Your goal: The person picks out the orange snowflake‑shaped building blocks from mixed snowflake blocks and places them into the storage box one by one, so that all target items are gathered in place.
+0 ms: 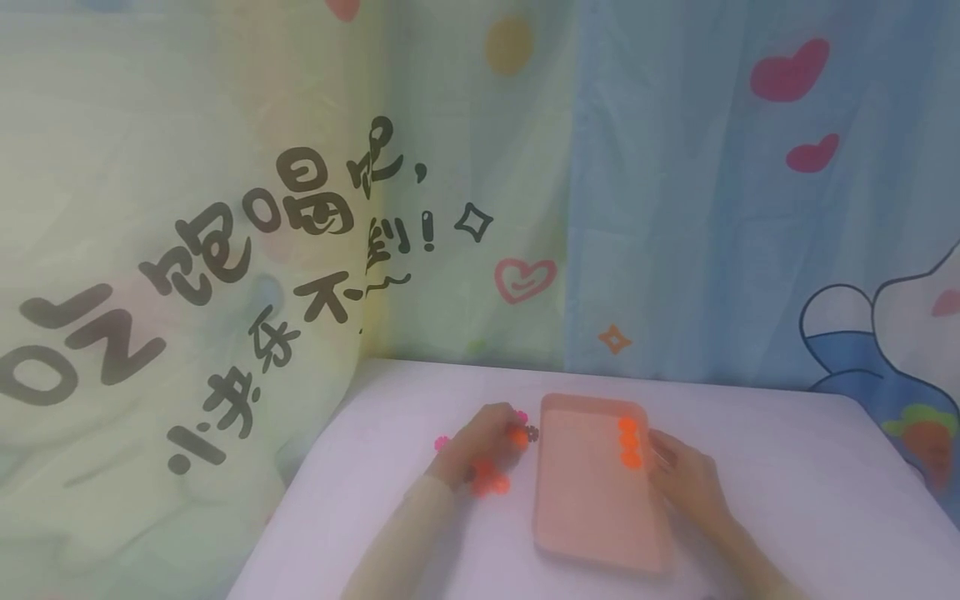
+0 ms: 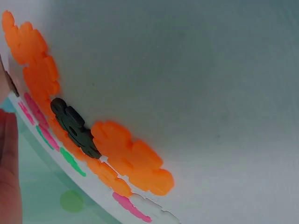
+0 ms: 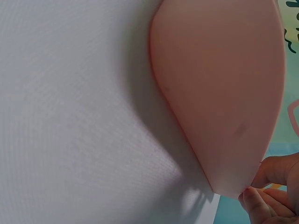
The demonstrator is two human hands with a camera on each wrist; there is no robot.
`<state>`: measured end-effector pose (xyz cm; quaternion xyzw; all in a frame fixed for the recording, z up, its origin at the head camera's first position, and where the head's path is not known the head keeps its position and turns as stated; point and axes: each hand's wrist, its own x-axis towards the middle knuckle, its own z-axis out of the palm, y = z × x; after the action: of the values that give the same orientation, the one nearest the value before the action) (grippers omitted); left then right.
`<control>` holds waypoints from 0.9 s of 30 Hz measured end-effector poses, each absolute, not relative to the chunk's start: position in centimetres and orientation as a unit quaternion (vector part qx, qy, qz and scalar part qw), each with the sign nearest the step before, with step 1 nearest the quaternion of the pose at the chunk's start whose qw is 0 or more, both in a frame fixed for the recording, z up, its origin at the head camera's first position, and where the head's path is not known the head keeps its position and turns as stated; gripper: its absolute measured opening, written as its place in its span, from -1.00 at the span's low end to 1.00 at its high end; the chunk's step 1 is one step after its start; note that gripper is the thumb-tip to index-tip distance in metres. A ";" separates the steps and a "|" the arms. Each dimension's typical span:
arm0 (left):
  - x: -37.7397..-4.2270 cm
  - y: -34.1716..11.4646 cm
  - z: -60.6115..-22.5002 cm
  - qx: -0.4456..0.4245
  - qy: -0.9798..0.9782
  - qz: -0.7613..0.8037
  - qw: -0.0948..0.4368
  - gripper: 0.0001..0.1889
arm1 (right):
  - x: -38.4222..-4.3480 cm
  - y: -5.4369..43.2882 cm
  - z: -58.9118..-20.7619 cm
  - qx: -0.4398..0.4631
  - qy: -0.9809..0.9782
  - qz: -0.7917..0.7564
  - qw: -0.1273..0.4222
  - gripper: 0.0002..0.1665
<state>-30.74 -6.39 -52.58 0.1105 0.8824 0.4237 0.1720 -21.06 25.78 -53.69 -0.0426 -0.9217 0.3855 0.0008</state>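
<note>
My left hand (image 1: 491, 433) reaches over a group of small flower-shaped pieces left of the tray. Its fingertips are at an orange flower piece (image 1: 517, 438), with a dark flower piece (image 1: 532, 432) just beyond; I cannot tell whether they pinch anything. In the left wrist view, part of its fingers (image 2: 8, 172) shows at the left edge, beside orange pieces (image 2: 133, 158) and a dark green-black one (image 2: 74, 128). My right hand (image 1: 686, 479) grips the right edge of a pink rectangular tray (image 1: 585, 508), thumb and fingers pinching its wall (image 3: 224, 140) in the right wrist view.
Inside the tray, several orange flower pieces (image 1: 630, 442) form a line along the right side. More orange pieces (image 1: 487, 479) and a pink one (image 1: 442, 444) lie by the left forearm on the white table (image 1: 360, 467). Printed curtains (image 1: 465, 150) hang behind the table.
</note>
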 end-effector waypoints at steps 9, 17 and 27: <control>-32.5 -6.3 -52.6 0.271 0.905 0.321 0.064 -0.71 | -21.0 25.6 -53.7 -0.048 -0.924 0.380 -0.001 -0.28; -33.1 -6.0 -52.8 0.282 0.885 0.369 0.029 -0.61 | -21.2 25.9 -53.9 -0.035 -0.923 0.383 0.003 -0.27; -33.8 -3.8 -52.6 0.326 0.840 0.432 -0.036 -0.69 | -20.9 25.8 -53.4 -0.030 -0.919 0.392 0.006 -0.27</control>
<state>-33.82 -3.76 -52.65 0.3258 0.8402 0.4320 -0.0357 -20.89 25.76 -53.45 -0.0296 -0.9194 0.3921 0.0059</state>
